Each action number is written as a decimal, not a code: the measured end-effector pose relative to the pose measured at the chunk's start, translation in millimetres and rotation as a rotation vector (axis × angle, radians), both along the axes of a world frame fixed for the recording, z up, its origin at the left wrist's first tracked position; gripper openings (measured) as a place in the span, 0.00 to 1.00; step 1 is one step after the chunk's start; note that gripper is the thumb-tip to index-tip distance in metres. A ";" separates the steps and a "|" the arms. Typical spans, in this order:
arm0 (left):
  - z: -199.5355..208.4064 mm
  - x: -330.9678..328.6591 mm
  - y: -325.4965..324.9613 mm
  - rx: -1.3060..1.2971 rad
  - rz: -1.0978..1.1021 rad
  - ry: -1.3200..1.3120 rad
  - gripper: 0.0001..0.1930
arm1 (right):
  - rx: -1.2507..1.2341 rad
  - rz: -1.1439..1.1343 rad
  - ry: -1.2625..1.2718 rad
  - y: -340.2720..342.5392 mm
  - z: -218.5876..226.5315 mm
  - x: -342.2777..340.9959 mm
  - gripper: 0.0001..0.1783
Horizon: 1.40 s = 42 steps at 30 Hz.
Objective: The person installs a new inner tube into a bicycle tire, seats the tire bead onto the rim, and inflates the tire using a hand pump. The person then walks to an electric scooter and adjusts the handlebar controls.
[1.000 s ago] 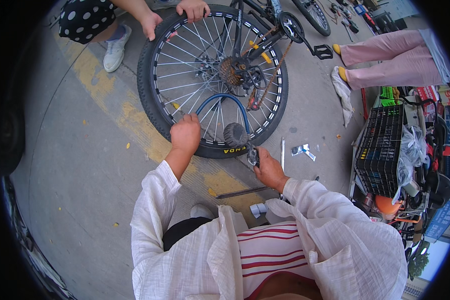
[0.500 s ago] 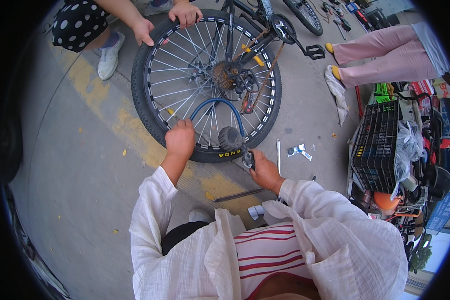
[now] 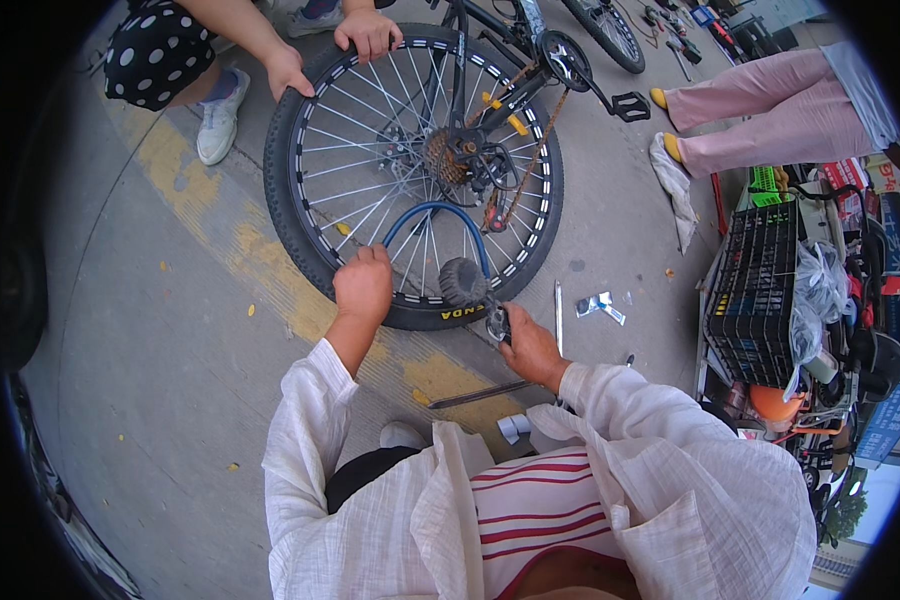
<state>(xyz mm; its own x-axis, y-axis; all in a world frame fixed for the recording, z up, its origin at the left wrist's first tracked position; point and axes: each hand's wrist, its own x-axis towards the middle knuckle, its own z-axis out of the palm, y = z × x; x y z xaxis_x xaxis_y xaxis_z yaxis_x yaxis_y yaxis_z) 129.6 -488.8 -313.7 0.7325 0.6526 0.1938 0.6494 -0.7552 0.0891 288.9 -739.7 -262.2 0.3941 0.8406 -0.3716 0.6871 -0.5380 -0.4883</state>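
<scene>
A bicycle wheel (image 3: pixel 288 205) with a black tyre and many spokes lies tilted before me, still joined to the bicycle frame (image 3: pixel 505 105). My right hand (image 3: pixel 535 347) grips the handle of a tyre inflator with a round, dark-covered gauge (image 3: pixel 464 283), just over the tyre's near edge. From the inflator a blue hose (image 3: pixel 435 206) arches over the spokes to my left hand (image 3: pixel 363 285). That hand is closed round the hose's end at the near left of the rim; my fingers hide the valve. Another person's two hands (image 3: pixel 368 34) rest by the tyre's far left.
A crouching person in polka-dot clothing (image 3: pixel 160 50) is at the far left. Someone in pink trousers (image 3: pixel 760 110) stands at the right. Nearby are a black crate (image 3: pixel 750 280), a metal rod (image 3: pixel 558 315), a flat bar (image 3: pixel 480 392), a small packet (image 3: pixel 600 306) and a white roll (image 3: pixel 513 428).
The wheel and both my hands have shifted only slightly. The other person's hand at the far left has drawn a little back at the tyre. My grips stay the same.
</scene>
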 end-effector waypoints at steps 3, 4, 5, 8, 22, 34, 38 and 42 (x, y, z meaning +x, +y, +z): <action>-0.3 -2.7 0.1 -0.011 -0.009 0.012 0.05 | 0.039 -0.012 0.005 0.3 -0.4 -1.2 0.35; -0.1 -2.0 -0.2 -0.015 -0.015 0.003 0.05 | 0.022 -0.018 -0.001 -0.5 -0.2 -0.5 0.35; 0.7 -1.8 0.1 -0.016 -0.019 0.000 0.05 | 0.007 -0.020 -0.002 -0.5 -0.2 -0.3 0.35; 1.7 -0.6 0.1 -0.014 -0.016 0.010 0.05 | -0.015 -0.014 -0.009 -0.1 -0.5 -0.4 0.35; 3.0 -8.9 -0.3 -0.103 0.004 -0.080 0.12 | -0.027 -0.013 0.027 2.8 -1.0 -1.2 0.37; 7.2 -65.0 39.8 -1.629 0.630 -1.324 0.22 | 0.066 -0.007 0.041 4.9 2.3 -3.3 0.42; -1.0 -67.2 37.6 -1.581 0.587 -1.356 0.19 | 0.060 -0.009 0.052 7.0 2.4 -4.3 0.42; -6.7 -63.0 39.0 -1.474 0.635 -1.326 0.18 | 0.046 -0.004 0.052 9.2 5.4 -6.3 0.41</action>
<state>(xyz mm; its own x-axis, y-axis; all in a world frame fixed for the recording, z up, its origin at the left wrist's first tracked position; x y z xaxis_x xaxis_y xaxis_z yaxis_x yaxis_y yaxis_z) 66.6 -449.7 -320.4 0.2829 0.8256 -0.4881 -0.2174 0.5509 0.8058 282.6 -730.5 -256.7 0.3791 0.8555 -0.3527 0.6578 -0.5172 -0.5475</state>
